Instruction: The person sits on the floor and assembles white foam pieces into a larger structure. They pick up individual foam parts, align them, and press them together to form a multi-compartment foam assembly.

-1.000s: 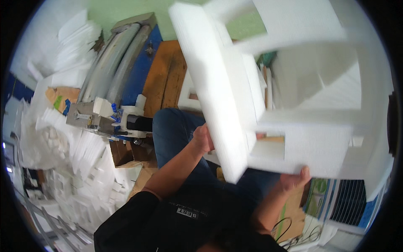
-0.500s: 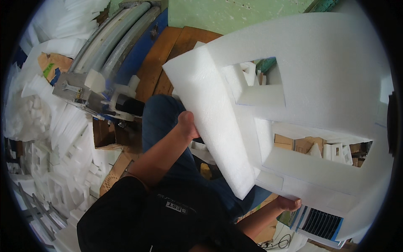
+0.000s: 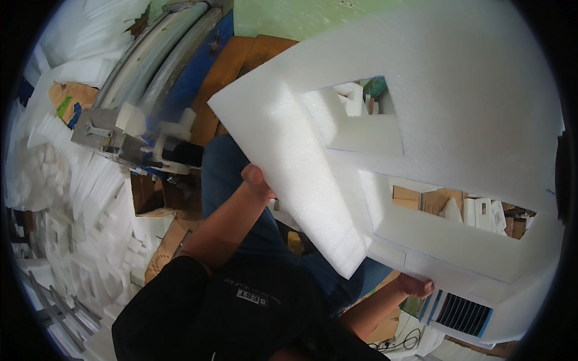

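A large white foam block (image 3: pixel 475 114) fills the right side of the view, held up and tilted over my lap. Two rectangular openings pass through it, with thin blue lines drawn around their edges. My left hand (image 3: pixel 257 180) grips its left edge, thumb showing and the other fingers hidden under the foam. Along the lower edge my right hand (image 3: pixel 416 285) is closed on the same block, its fingers partly hidden. Through the openings I see smaller white foam pieces (image 3: pixel 481 215) and cardboard (image 3: pixel 442 200).
At the upper left stands a machine with long grey rollers (image 3: pixel 171 66) and a blue side, beside a wooden bench top (image 3: pixel 224 75). White foam scraps (image 3: pixel 90 234) pile up on the left. A black-slatted unit (image 3: pixel 462 314) is under the block at lower right, near a black cable (image 3: pixel 409 342).
The foam block has tipped and its upper left corner has shifted left. My left hand has moved slightly left with it; my right hand stays almost in place.
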### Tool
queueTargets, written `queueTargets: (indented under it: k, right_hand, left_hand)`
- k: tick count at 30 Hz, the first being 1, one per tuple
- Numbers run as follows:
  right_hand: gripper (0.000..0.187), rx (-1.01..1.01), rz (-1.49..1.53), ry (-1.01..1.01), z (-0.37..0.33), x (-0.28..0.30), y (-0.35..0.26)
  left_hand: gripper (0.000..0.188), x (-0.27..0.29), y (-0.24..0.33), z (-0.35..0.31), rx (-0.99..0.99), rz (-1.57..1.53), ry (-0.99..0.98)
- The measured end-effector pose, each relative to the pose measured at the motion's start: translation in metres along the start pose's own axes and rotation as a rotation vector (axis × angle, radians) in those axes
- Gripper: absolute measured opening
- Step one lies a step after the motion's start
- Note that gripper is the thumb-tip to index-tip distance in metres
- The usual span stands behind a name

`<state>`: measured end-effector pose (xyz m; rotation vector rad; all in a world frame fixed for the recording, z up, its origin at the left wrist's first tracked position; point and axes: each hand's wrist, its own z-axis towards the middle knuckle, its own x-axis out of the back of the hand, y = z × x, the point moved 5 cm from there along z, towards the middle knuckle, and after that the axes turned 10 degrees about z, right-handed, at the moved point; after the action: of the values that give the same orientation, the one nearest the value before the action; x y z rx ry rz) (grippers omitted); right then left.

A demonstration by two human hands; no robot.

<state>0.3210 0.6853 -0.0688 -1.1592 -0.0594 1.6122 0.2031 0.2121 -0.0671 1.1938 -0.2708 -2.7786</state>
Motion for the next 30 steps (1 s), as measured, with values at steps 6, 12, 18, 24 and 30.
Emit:
queueTargets:
  k: [6,12,18,24,30]
  right_hand:
    - [0.063,-0.085,0.093,-0.173,-0.004,0.02,0.009]
    - [0.063,-0.062,-0.147,0.056,0.009,0.022,0.078]
    - [0.084,-0.438,0.048,0.382,0.017,-0.031,0.101]
    - [0.083,-0.599,0.082,0.586,0.007,-0.042,0.12]
    - [0.076,-0.719,0.187,0.569,0.002,-0.029,0.14]
  left_hand:
    - [0.112,0.01,-0.001,0.004,0.029,0.071,0.107]
    - [0.121,0.014,0.001,0.027,0.071,0.252,0.298]
    - [0.133,0.02,-0.003,0.044,0.125,0.322,0.295]
    - [0.142,-0.02,0.003,0.066,0.122,0.424,0.21]
    - [0.141,-0.046,0.002,0.08,0.135,0.469,0.115]
